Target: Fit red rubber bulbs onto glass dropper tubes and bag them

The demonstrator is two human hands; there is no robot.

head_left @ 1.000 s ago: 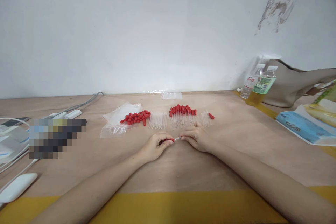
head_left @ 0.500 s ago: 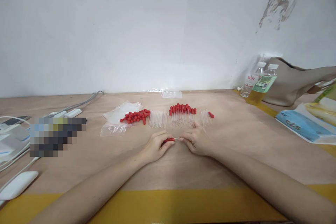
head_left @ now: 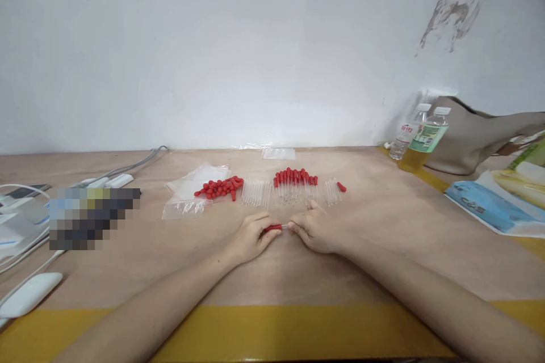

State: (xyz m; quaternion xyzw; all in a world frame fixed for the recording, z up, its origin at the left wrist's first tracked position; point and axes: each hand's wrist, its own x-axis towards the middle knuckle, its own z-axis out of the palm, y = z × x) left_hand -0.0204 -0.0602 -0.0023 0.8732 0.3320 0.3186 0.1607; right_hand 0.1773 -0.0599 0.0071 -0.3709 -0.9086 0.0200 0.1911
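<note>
In the middle of the table my left hand (head_left: 252,238) is closed on a red rubber dropper bulb (head_left: 273,227). My right hand (head_left: 317,230) pinches a clear dropper tube (head_left: 285,227), whose near end meets the bulb's mouth; how deep it sits inside I cannot tell. Just beyond the hands lie a row of droppers with red bulbs fitted (head_left: 293,178) and a row of bare clear tubes (head_left: 255,193). A pile of loose red bulbs (head_left: 218,188) rests at left. More bare tubes (head_left: 332,191) and a single red bulb (head_left: 341,187) lie at right.
Plastic bags (head_left: 184,209) lie by the bulb pile. On the left are cables, a white mouse (head_left: 34,294) and a pixelated patch. Bottles (head_left: 423,139), a grey-brown bag (head_left: 455,136) and a blue tissue pack (head_left: 489,204) stand or lie at right. A wall closes the back.
My right hand has shifted slightly left towards my left hand, so less of the clear tube shows between them. Both hands keep their grip.
</note>
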